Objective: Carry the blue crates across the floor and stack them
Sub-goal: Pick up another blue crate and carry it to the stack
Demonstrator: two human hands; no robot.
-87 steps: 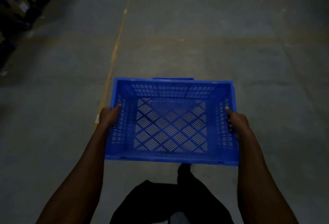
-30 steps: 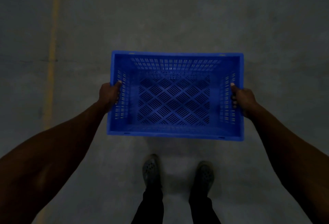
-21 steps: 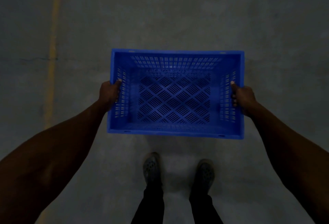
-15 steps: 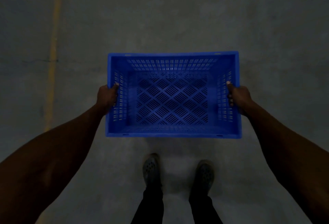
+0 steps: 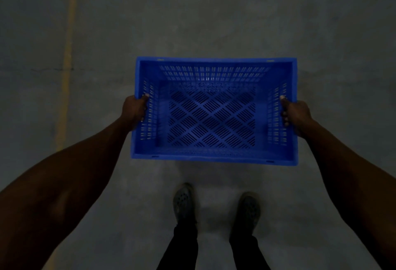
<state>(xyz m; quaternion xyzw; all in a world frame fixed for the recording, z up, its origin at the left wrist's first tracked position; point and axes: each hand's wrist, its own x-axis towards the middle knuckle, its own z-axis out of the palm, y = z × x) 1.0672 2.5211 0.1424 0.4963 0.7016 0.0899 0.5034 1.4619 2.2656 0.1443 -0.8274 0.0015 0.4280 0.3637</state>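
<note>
We stand with both shoes (image 5: 216,204) planted on the concrete floor (image 5: 214,16), no longer walking, left hand (image 5: 134,110) and right hand (image 5: 295,115) clamped on the end walls of the empty blue crate (image 5: 214,111), held out low ahead; setting down looks next.

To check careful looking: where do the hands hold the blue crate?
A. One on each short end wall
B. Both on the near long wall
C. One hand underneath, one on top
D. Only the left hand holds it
A: the left hand and right hand grip opposite short ends of the blue crate.
</note>
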